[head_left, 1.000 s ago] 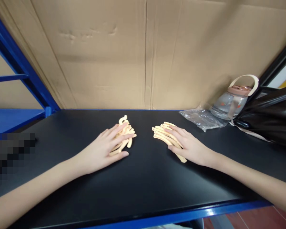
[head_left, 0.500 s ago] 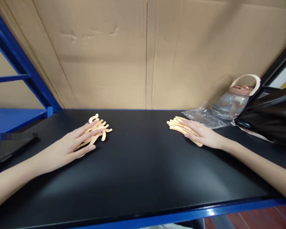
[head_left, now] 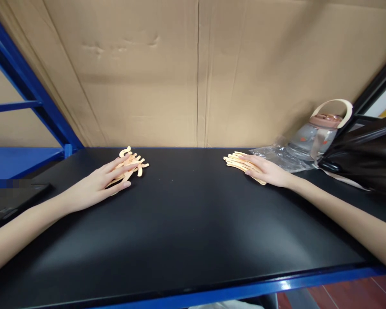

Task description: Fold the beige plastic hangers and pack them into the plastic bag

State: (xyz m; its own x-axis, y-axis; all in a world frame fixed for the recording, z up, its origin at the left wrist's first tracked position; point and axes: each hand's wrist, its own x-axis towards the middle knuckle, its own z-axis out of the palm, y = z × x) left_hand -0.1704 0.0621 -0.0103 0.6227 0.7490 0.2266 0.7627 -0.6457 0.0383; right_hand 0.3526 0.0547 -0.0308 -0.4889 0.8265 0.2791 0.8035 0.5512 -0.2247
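Note:
My left hand (head_left: 99, 182) lies palm down with its fingers stretched out over a heap of pale-yellow curved pieces (head_left: 140, 169). These have rounded, hooked ends that stick out past the fingertips; the rest is under the palm. Across the black tabletop (head_left: 186, 223), my right hand (head_left: 267, 171) rests flat on a stack of pale-yellow long, slightly bent strips (head_left: 234, 161). Its fingers are extended along the top, and the strips lie roughly side by side. Neither hand is wrapped round the pieces under it.
Beyond my right hand are a crumpled clear plastic bag (head_left: 281, 153), a water bottle (head_left: 313, 136) with a cream handle and a black bag (head_left: 366, 154). Cardboard (head_left: 141, 86) stands along the back edge. A blue metal frame (head_left: 48, 109) and a dark flat object (head_left: 22, 201) are at left.
Both hands have slid a little away from me toward the cardboard, and the two piles have moved with them. The bottle and bags stay in place.

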